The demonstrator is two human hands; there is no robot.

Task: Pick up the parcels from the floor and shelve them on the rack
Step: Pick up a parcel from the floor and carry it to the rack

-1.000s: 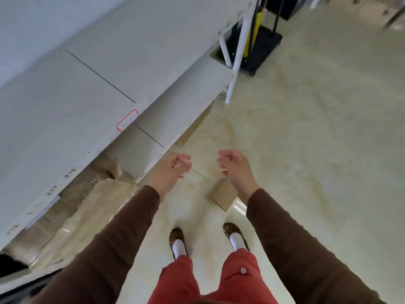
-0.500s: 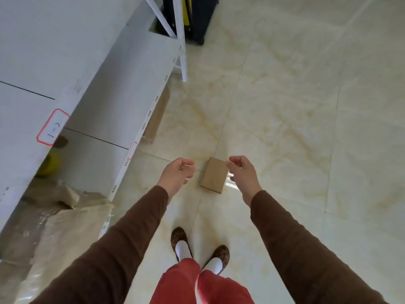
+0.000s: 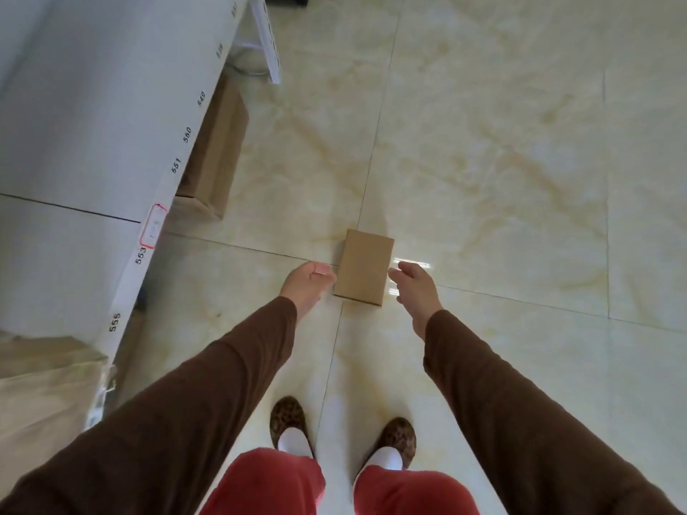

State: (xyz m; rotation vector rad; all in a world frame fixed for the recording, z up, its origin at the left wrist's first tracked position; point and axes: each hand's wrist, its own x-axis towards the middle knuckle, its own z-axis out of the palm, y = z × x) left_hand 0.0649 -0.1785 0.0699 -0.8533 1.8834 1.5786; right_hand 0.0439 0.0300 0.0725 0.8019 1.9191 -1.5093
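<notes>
1. The glossy cream marble-patterned tile floor (image 3: 502,161) fills most of the view, with dark grout lines crossing just under the parcel.
2. The white metal rack with numbered shelf edges (image 3: 93,117) runs along the left; its nearest shelf board looks bare and ready to take a parcel.
3. A long brown cardboard carton (image 3: 219,143) sits on the floor, half tucked under the rack's lower shelf.
4. A crumpled tan paper-wrapped bundle (image 3: 41,395) lies at the lower left.
5. The small flat rectangular brown cardboard parcel (image 3: 366,267) lies flat on the floor, directly ahead of the feet and between the two hands.
6. The left hand (image 3: 306,282) hovers beside the parcel's left long edge, fingers loosely curled and holding nothing.
7. The right hand (image 3: 414,282) hangs beside the right long edge, fingers partly spread, also empty; neither clearly touches the parcel.
8. Judged by size, the parcel is light and stiff. Lying flush on slick tile, it may slide, so squeezing the two long edges together looks best.
</notes>
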